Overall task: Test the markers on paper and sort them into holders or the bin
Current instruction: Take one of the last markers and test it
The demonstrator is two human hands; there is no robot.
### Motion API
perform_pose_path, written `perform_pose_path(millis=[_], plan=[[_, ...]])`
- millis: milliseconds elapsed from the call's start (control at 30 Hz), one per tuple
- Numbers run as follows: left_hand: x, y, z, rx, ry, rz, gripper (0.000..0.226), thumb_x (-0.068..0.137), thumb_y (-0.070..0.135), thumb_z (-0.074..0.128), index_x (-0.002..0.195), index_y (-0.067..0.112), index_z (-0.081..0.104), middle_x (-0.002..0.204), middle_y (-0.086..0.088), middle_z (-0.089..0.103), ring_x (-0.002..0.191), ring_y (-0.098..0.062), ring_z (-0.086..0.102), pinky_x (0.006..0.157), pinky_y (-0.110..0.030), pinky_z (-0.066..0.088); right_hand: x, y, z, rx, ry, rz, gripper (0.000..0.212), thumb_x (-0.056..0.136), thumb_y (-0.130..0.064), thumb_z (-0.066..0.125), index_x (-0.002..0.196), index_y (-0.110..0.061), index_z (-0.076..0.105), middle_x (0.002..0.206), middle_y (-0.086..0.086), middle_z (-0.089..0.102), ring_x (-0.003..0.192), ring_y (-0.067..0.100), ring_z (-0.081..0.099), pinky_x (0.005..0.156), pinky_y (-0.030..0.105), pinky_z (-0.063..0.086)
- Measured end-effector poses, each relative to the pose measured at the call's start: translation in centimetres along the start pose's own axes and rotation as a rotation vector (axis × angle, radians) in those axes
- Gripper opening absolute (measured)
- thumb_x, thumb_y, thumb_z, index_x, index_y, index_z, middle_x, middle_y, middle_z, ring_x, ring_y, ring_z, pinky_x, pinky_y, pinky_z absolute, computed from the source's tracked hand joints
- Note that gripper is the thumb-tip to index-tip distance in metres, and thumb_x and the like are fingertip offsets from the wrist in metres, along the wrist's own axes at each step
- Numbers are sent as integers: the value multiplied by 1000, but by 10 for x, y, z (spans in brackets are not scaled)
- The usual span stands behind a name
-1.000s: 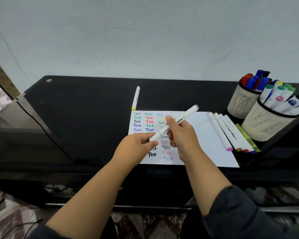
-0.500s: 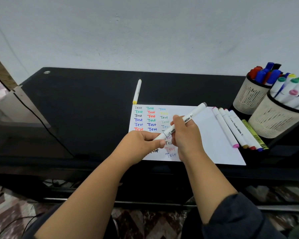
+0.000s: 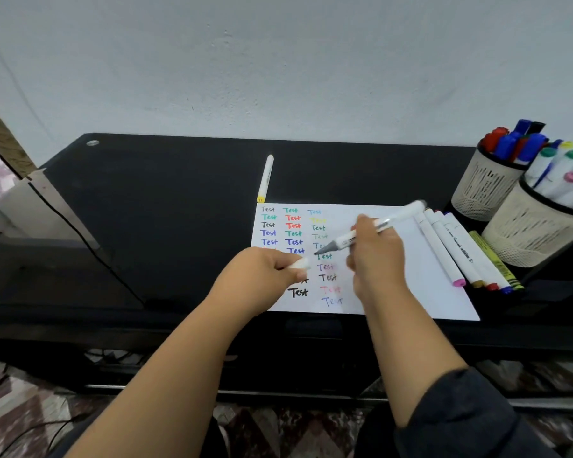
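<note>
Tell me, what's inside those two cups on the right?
Markers. The back holder has ones with red, blue and black caps. The front holder has white markers with green, pink and yellow ends. Their lower parts are hidden inside, so whatever is at the bottom cannot be seen.

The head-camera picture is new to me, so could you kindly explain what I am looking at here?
There is no machine: a person wears a camera on the head, looking down at their own two hands. The right hand holds an uncapped marker, its grey tip pointing at a sheet of paper covered with the word "Test" in many colours. The left hand pinches the white cap. The paper lies on a black table. Beside it are a row of loose markers, one lone marker behind the sheet, and two mesh holders full of markers.
</note>
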State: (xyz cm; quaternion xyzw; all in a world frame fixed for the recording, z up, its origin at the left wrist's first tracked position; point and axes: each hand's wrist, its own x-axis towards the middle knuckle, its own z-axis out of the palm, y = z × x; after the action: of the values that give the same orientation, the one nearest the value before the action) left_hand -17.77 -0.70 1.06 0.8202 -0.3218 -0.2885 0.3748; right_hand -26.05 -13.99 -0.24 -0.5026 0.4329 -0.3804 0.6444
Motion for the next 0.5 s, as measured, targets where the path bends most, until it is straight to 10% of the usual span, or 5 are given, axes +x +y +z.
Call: perform_pose_path(millis=[500], plan=[[41,8,1,16,188,6,37,90,41,58,127,38,56,109,12,65,68,-1,54,54,-20,41,57,-20,-12,-70,-39,-30,26,86,-25,68,73,-19,45,56,0,46,46,10,37,46,23,33]])
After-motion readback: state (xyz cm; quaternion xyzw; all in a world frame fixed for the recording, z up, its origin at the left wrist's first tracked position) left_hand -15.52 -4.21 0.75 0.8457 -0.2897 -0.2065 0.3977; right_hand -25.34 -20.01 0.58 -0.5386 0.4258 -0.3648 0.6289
